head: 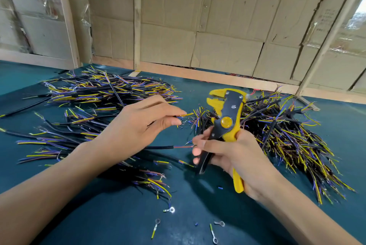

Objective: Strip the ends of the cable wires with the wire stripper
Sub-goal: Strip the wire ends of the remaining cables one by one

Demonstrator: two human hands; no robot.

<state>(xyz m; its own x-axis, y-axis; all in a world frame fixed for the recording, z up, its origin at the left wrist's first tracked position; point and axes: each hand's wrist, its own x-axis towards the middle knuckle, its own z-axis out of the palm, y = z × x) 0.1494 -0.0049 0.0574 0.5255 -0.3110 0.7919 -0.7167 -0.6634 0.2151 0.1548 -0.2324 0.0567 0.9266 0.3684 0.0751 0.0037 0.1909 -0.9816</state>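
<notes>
Much stayed unclear to us: our left hand (136, 124) covered most of the cable it held, the stripper's (225, 126) lower black handle vanished behind our right fingers (200, 143), and the two wire heaps blurred into tangles. No container showed; everything lay loose on the green mat (198, 205). Our left thumb and forefinger pinched a yellow wire (187, 114) whose tip pointed toward 3 o'clock, just short of the stripper's jaws. Our right hand (233, 157), at 4 o'clock from center, curled round the yellow-and-black stripper, held upright with its head at 12 o'clock. One heap (107, 90) sat at 10 o'clock, the other (287, 136) at 3 o'clock. Ring terminals (171, 209) dotted the mat at 6 o'clock.
</notes>
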